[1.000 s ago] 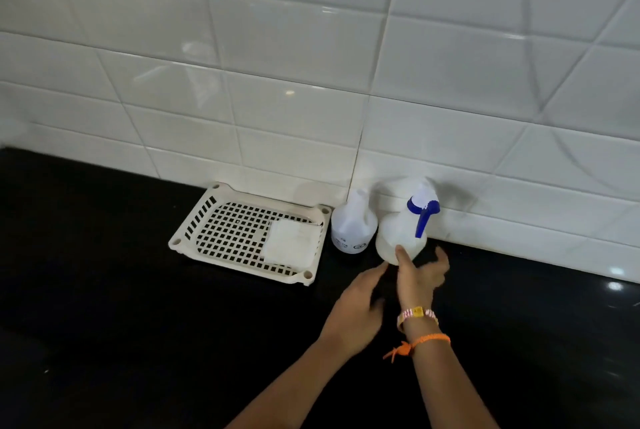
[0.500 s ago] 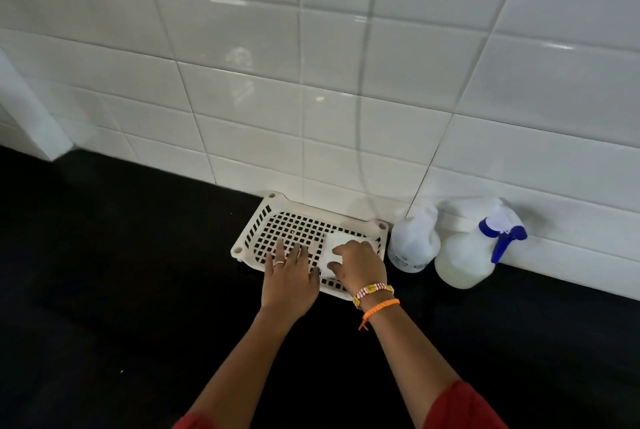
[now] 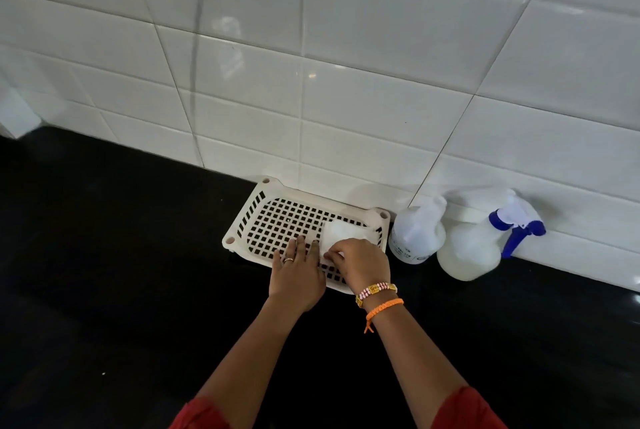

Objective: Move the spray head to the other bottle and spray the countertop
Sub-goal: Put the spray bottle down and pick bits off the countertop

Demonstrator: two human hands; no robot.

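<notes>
Both hands are over the white slotted tray that sits against the tiled wall. From where I watch, the left hand lies flat with its fingers straight and close together, fingertips resting on the tray's grid; a ring shows on one finger. The right hand is curled, its fingertips pinching the near edge of a white folded cloth that lies in the tray's right end. Two bracelets, one beaded and one orange, circle the right wrist, and red sleeves show at the bottom edge.

Just right of the tray stands a small capless bottle, touching or nearly touching the tray's corner; I cannot tell which. Beside it, further right, stands the larger white bottle, with the blue and white spray head on top, trigger pointing right. Both bottles stand upright on the black countertop, close to the wall and apart from my hands.
</notes>
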